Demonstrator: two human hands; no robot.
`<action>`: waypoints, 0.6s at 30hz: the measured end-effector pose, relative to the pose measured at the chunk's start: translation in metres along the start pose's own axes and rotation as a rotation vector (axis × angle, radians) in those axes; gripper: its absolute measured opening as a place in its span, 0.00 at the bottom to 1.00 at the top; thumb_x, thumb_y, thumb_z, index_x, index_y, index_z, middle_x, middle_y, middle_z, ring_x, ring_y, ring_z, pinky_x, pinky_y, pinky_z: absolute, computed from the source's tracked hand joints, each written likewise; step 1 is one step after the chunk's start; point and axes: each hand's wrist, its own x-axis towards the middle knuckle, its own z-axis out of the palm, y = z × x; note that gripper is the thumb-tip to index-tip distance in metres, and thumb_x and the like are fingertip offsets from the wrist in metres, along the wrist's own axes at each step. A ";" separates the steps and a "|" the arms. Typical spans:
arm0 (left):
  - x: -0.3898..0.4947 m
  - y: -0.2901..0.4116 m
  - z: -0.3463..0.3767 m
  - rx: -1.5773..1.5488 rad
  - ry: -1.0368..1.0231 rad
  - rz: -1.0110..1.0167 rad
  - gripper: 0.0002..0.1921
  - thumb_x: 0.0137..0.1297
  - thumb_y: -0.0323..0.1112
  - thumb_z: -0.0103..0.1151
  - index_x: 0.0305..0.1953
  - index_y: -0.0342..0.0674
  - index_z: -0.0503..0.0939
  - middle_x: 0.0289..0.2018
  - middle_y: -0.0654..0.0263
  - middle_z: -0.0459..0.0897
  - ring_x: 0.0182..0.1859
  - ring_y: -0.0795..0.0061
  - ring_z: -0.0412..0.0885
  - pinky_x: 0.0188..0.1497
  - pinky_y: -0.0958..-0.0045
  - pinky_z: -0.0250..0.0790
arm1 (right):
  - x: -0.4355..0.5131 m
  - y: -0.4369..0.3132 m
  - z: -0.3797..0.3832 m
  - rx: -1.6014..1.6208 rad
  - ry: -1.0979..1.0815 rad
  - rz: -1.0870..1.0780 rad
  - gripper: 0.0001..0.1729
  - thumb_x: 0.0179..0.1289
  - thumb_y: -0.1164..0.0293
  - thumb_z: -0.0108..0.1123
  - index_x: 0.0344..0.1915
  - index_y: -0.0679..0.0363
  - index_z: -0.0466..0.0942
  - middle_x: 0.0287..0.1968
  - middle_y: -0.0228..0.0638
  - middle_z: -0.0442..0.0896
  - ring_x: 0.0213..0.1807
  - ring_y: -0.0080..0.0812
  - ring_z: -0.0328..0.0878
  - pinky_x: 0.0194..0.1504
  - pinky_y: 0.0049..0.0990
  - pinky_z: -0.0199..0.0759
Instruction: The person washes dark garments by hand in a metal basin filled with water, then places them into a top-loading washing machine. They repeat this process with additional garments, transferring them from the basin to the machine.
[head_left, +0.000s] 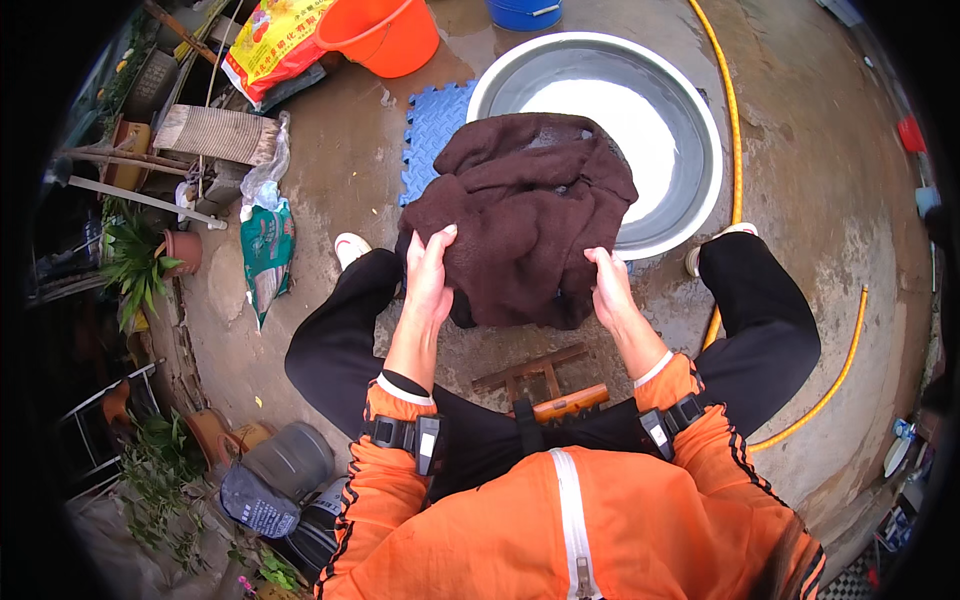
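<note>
A bunched dark brown cloth (517, 225), perhaps a garment, spreads between my two hands in front of my knees. My left hand (430, 262) grips its near left side, thumb on top. On the near right side my right hand (609, 277) pinches the fabric. The cloth's far part overlaps the near left rim of a wide metal basin (694, 112), which holds clear water with a bright reflection. Under the basin and cloth lies a blue foam mat (435, 127) with interlocking edges, mostly hidden.
An orange bucket (397, 41) and a blue bucket (525, 13) stand beyond the basin. A yellow hose (731, 112) runs along its right. A low wooden stool (562, 401) is partly under me. Potted plants (139, 262) and a green bag (268, 255) line the left.
</note>
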 end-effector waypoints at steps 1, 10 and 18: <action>-0.004 0.019 0.016 -0.004 -0.104 0.048 0.21 0.67 0.30 0.56 0.60 0.37 0.68 0.53 0.59 0.79 0.53 0.67 0.80 0.59 0.63 0.73 | -0.002 -0.017 0.004 0.172 -0.084 -0.036 0.15 0.59 0.66 0.61 0.44 0.61 0.75 0.49 0.31 0.76 0.56 0.29 0.70 0.66 0.29 0.55; 0.052 0.139 0.163 -0.142 -0.532 0.276 0.17 0.72 0.39 0.52 0.56 0.34 0.76 0.52 0.58 0.83 0.54 0.62 0.81 0.62 0.59 0.71 | 0.003 -0.183 0.023 0.562 -0.441 -0.437 0.19 0.67 0.69 0.51 0.54 0.64 0.75 0.56 0.40 0.81 0.61 0.39 0.75 0.68 0.42 0.61; 0.111 0.079 0.191 0.366 -0.438 0.270 0.17 0.70 0.36 0.59 0.56 0.38 0.71 0.51 0.63 0.80 0.54 0.69 0.78 0.60 0.59 0.71 | 0.116 -0.177 0.006 0.219 -0.107 -0.308 0.30 0.68 0.60 0.60 0.66 0.58 0.66 0.70 0.37 0.69 0.73 0.36 0.61 0.73 0.45 0.47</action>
